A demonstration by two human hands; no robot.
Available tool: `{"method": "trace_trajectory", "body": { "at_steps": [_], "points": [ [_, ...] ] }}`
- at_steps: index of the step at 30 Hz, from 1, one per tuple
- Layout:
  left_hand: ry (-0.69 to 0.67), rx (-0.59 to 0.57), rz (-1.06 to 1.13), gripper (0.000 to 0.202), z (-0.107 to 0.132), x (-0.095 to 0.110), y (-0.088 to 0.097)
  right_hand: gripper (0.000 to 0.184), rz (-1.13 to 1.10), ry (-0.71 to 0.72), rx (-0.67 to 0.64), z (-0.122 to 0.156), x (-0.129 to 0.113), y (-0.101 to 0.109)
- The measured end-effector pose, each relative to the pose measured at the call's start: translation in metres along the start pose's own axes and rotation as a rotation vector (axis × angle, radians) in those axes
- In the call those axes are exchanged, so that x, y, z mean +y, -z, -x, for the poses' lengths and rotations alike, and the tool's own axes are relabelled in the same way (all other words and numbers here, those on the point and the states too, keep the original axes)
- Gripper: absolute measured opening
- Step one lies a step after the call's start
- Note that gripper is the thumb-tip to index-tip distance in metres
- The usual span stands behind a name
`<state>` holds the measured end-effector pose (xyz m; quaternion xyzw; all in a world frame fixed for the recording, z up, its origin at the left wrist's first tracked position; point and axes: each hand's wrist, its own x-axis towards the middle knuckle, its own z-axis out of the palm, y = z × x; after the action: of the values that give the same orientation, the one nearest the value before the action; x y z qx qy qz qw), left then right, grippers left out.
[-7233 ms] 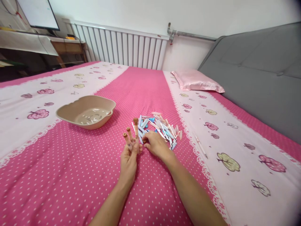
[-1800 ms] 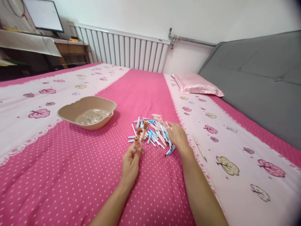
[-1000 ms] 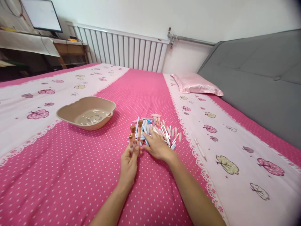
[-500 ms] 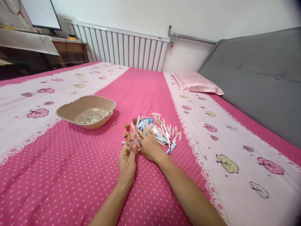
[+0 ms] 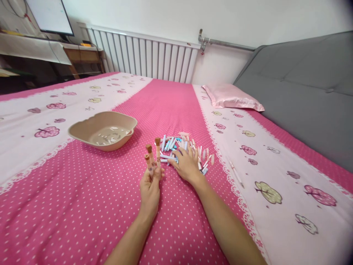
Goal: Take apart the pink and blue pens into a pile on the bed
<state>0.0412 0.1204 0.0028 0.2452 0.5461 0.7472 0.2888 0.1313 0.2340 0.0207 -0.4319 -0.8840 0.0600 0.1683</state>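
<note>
My left hand (image 5: 149,187) is closed round three orange-capped pens (image 5: 152,156) that stand upright from its fingers. Just to its right, my right hand (image 5: 186,164) lies palm down with fingers spread on a pile of pens (image 5: 182,147) in blue, pink and white on the pink dotted bedsheet (image 5: 91,206). Nothing shows in its fingers. A beige bowl (image 5: 102,130) with several small white pieces in it sits to the far left of the pile.
One loose pen (image 5: 235,172) lies on the pale strip of sheet right of the pile. A pink pillow (image 5: 231,96) lies by the grey headboard (image 5: 300,88). A white radiator (image 5: 143,55) and a desk with a monitor (image 5: 49,16) stand beyond the bed.
My right hand slid right from beside my left hand onto the middle of the pile and spread its fingers. My left hand kept the three pens upright and barely moved.
</note>
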Motion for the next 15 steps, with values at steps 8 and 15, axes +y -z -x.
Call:
{"method": "trace_trajectory", "body": {
  "at_steps": [8,15],
  "points": [
    [0.0,-0.024,0.0,0.022,0.001,-0.001,0.0,0.027,-0.05,0.012,0.215,-0.012,0.0,0.0],
    [0.009,-0.004,0.041,0.024,0.0,-0.003,0.0,0.032,-0.033,0.02,0.107,-0.049,-0.015,-0.01]
  ]
}}
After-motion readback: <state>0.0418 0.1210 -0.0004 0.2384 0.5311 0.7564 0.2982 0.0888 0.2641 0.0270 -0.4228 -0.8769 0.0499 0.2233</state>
